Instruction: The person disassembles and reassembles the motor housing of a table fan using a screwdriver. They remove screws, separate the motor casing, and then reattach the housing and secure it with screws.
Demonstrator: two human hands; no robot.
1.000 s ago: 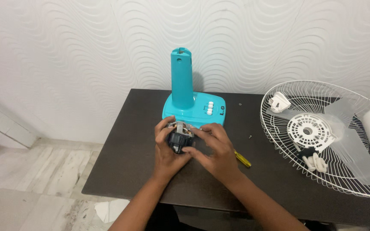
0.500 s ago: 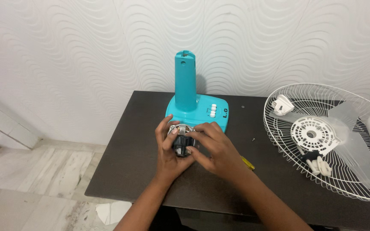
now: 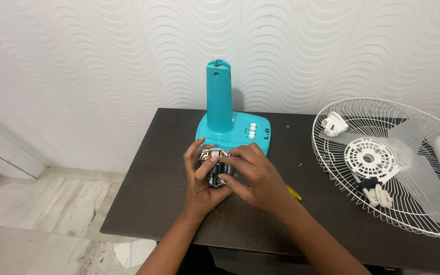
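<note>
At the left of the dark worktop (image 3: 143,203) our left hand (image 3: 199,181) cups a small fan motor (image 3: 214,167), a metal and black lump, with the fingers curled round its left side and the thumb lying across its top. The motor sits near the front edge, just in front of the turquoise fan base (image 3: 232,130), whose upright column rises toward the far wall. Our right hand (image 3: 253,175) closes over the motor from the right, its fingers pinched narrow on the top part, so both hands hold the same piece. We judge that the motor is being worked on by hand, perhaps turned or having a part fitted; a steady grip from the left hand looks needed while the right adjusts. A yellow screwdriver handle (image 3: 294,193) peeks out beside the right wrist. Further right a white wire fan guard (image 3: 332,163) lies flat, carrying clear blades (image 3: 423,178) and small white parts.
</note>
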